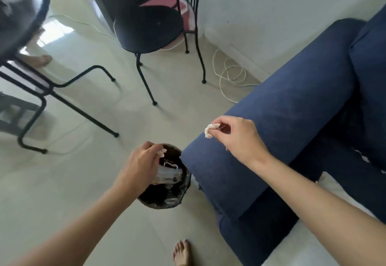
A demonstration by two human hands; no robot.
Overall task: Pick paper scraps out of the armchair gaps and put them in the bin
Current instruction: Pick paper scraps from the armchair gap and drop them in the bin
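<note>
left hand (140, 166) over bin (183, 192) pinching a scrap (161, 152) | right hand (238, 138) pinching another scrap (210, 129), bin's 1 o'clock, above armchair (282, 119) arm

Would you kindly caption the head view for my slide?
Left hand drops a scrap over the bin; right hand pinches another.

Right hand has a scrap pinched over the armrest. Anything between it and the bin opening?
Nothing visible blocks the way. The right hand holds its paper scrap above the blue armrest; the bin sits below-left beside the armchair. The left hand with another scrap hovers over part of the opening.
</note>
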